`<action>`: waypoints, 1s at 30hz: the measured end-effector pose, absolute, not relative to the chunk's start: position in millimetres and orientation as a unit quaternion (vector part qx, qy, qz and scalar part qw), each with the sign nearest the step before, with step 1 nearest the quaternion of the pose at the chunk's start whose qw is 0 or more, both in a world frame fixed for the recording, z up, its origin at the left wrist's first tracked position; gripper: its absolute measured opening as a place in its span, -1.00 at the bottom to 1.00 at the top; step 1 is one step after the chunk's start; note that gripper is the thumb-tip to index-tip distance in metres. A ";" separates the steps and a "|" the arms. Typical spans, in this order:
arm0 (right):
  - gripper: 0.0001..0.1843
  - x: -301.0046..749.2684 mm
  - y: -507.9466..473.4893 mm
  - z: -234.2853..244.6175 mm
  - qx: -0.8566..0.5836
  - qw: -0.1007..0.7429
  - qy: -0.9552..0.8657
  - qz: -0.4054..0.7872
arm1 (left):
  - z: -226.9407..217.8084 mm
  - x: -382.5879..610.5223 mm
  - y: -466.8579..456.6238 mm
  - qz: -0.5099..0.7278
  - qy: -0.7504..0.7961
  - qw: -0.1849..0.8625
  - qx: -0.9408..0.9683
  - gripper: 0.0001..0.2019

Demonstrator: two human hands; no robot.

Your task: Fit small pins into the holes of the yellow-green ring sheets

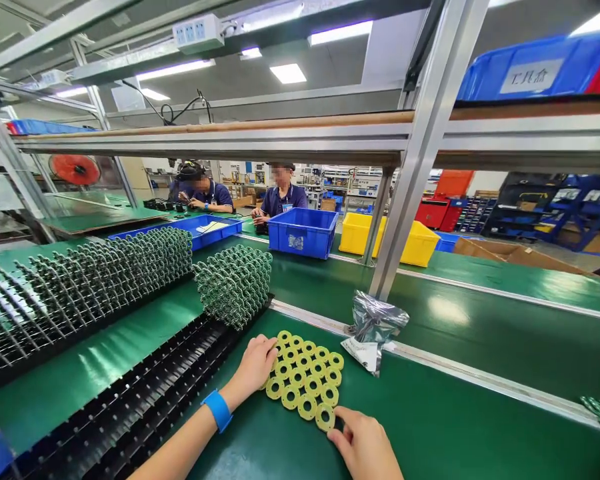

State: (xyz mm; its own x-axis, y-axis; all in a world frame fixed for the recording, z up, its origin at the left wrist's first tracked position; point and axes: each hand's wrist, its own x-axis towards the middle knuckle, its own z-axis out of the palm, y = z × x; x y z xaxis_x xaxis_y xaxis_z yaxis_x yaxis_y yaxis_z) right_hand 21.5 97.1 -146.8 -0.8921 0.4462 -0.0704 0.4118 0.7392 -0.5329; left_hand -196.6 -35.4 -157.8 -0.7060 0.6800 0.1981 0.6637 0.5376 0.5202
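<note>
A flat yellow-green panel of joined ring-shaped pieces (308, 396) lies in front of me over the green work surface. My left hand (254, 367), with a blue wristband (217, 410), grips the panel's left edge; its fingertips are partly out of sight. At the near right corner, my right hand (367, 440) pinches the panel between thumb and fingers. Whether the panel rests on the surface or is slightly raised, I cannot tell. Just beyond it, to the right, lies a silvery bag (377, 319) with a white label (363, 353).
Left of my hands runs a long black slotted rack (145, 400), with a block of upright green scalloped strips (235, 287) at its far end. A fuller rack (105, 273) stands farther left. Beyond are a blue bin (303, 233), a yellow bin (415, 243), a metal post (410, 180) and two co-workers.
</note>
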 end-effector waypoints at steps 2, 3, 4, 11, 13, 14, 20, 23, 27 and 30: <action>-0.71 22.7 96.4 -146.3 -0.236 0.033 -0.930 0.281 | -157.6 -195.5 -34.8 0.280 0.878 0.005 0.388 -0.70; -0.71 23.5 96.2 -146.2 -0.238 0.039 -0.928 0.283 | -157.4 -195.2 -34.7 0.276 0.879 0.002 0.390 -0.70; -0.70 24.2 96.1 -146.3 -0.238 0.046 -0.927 0.286 | -157.2 -194.8 -34.7 0.274 0.879 0.000 0.392 -0.70; -0.70 27.1 97.1 -151.7 -0.243 0.072 -0.912 0.323 | -154.2 -192.0 -35.5 0.302 0.867 0.010 0.396 -0.71; -0.70 27.6 96.7 -153.5 -0.244 0.083 -0.909 0.327 | -154.2 -192.4 -35.2 0.330 0.860 0.019 0.389 -0.71; -0.70 27.8 96.4 -154.4 -0.243 0.089 -0.909 0.328 | -154.2 -192.9 -34.9 0.347 0.856 0.024 0.383 -0.71; -0.72 29.1 95.5 -160.0 -0.238 0.133 -0.898 0.346 | -146.2 -191.1 -33.4 0.499 0.798 0.095 0.324 -0.60; -0.73 29.4 94.5 -158.4 -0.225 0.178 -0.876 0.388 | -132.6 -183.0 -34.1 0.580 0.752 0.158 0.268 -0.47; -0.80 28.2 93.0 -149.0 -0.196 0.201 -0.776 0.565 | -114.5 -175.2 -37.9 0.645 0.698 0.233 0.207 -0.45; -0.71 27.2 95.1 -140.0 -0.149 0.125 -0.644 0.740 | -107.7 -174.1 -42.0 0.673 0.664 0.272 0.181 -0.49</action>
State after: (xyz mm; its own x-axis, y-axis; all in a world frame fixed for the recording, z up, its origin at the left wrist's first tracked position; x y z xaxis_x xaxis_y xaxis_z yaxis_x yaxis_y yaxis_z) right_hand 27.2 95.1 -140.0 -0.9243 0.3770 -0.0598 0.0070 -0.1399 -0.9901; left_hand -174.1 -42.0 -107.7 -0.7864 0.6063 -0.1177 -0.1258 0.0293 0.9916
